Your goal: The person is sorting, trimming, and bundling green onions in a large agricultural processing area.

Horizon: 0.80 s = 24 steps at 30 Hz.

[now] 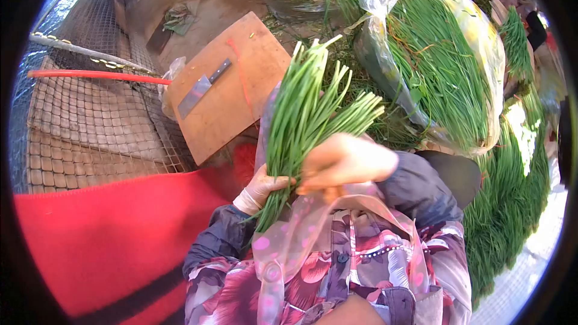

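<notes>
A thick bunch of garlic chives (301,108) stands upright before my chest, its pale cut ends pointing up and fanned out, some leaning right. My left hand (265,186), in a thin whitish glove, is wrapped round the lower part; green leaf tips hang below it. Pressed close against the bunch's right side is my right hand (346,162), blurred by motion, with its fingers curled. What its fingertips pinch is hidden. A clear plastic apron (283,253) with pink dots covers my patterned clothing below the hands.
A wooden board (241,72) ahead bears a cleaver (205,87) and a red string. At right is a plastic bag (376,42) packed with chives; more chives (506,222) lie in a heap below it. Red cloth (114,241) and wire mesh (96,114) are on the left.
</notes>
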Each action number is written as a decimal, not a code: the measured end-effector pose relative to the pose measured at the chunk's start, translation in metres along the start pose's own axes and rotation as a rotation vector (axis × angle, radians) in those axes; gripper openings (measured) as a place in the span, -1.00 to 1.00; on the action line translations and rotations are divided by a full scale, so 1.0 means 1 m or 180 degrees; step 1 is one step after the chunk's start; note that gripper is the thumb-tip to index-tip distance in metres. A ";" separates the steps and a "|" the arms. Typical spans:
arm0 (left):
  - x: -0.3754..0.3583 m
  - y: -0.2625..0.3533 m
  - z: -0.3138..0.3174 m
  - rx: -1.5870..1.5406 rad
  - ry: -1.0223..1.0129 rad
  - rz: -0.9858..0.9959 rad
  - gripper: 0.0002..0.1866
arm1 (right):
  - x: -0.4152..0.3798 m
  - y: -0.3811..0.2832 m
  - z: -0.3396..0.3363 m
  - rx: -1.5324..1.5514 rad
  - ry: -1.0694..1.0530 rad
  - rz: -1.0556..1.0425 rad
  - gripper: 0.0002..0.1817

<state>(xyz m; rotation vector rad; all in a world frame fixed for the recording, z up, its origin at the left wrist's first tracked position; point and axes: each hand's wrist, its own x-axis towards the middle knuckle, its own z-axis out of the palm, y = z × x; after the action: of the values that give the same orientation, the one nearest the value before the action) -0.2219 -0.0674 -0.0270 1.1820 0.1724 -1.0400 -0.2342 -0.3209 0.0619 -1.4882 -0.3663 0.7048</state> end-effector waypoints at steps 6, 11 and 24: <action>0.008 -0.010 -0.029 -0.0157 -0.0489 -0.0220 -0.60 | -0.101 0.099 -0.082 -0.0788 0.1457 -0.1257 -0.73; 0.010 -0.012 -0.021 -0.1186 -0.0916 -0.0053 -0.64 | -0.096 0.109 -0.058 -0.0118 0.2660 0.0573 -0.76; 0.004 -0.023 -0.026 -0.1771 -0.1828 -0.0432 -0.64 | -0.031 0.200 -0.082 -0.0301 0.2961 -0.0512 -0.05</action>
<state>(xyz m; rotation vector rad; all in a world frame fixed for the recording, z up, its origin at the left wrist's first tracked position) -0.2271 -0.0479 -0.0560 0.3507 0.0789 -1.3036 -0.2464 -0.4167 -0.1340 -1.6840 0.1999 -0.1730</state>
